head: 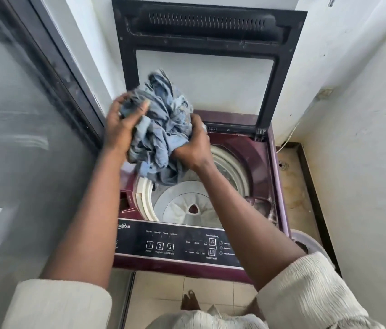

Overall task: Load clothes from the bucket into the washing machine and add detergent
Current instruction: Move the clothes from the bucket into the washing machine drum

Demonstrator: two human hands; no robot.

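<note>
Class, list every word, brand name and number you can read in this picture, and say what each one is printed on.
"Whirlpool", first letters cut off by the arm: control panel, left end.
"Normal", "Speedy", "Heavy", "Delicate": panel, top row.
"1", "2", "3": boxed buttons; small captions beneath, the last reading "Start/Pause", the others blurred.
"Wash", "Rinse", "Dry": panel, middle.
"Wash Options", "Water Level": by the right-hand icons.
Tiny text beside the round indicators and under "Wash": too small to read.
</note>
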